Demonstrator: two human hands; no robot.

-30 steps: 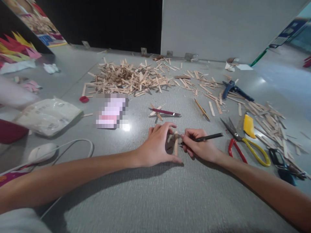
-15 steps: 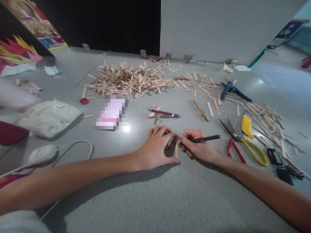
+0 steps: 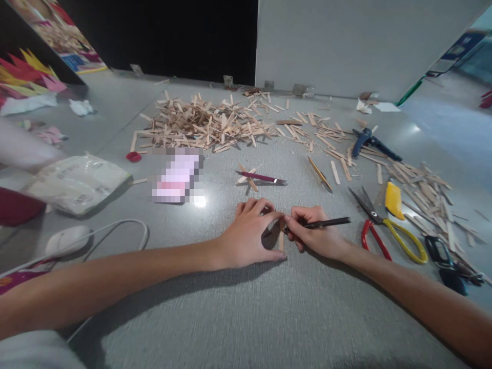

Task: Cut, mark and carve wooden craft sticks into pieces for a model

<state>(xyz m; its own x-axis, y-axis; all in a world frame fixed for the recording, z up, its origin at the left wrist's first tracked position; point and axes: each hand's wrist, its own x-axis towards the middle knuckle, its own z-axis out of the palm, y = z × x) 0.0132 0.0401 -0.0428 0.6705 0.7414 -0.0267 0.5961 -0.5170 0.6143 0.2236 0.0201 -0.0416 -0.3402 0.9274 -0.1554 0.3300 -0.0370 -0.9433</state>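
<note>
Near the middle of the table, my left hand [image 3: 249, 233] pinches a short flat wooden stick [image 3: 282, 243] lengthwise between thumb and fingers. My right hand [image 3: 313, 233] is closed around a slim black pen [image 3: 333, 222], its back end pointing right. The pen's tip is at the stick's right edge, partly hidden by my fingers. Just beyond my hands, a dark red craft knife [image 3: 261, 178] rests across a few small crossed sticks [image 3: 251, 185]. A yellow pencil [image 3: 320, 174] lies farther right.
A heap of wooden sticks [image 3: 207, 123] spreads across the back. At right lie red-and-yellow-handled scissors [image 3: 403, 240], a yellow-handled tool [image 3: 393, 200] and a dark blue clamp-like tool [image 3: 363, 142]. A blurred phone [image 3: 177, 177], plastic bag [image 3: 80, 182] and white mouse [image 3: 68, 242] are left.
The view has shifted slightly. My left fingertips have moved a little to the right over the stick's far end. Both hands keep their grips.
</note>
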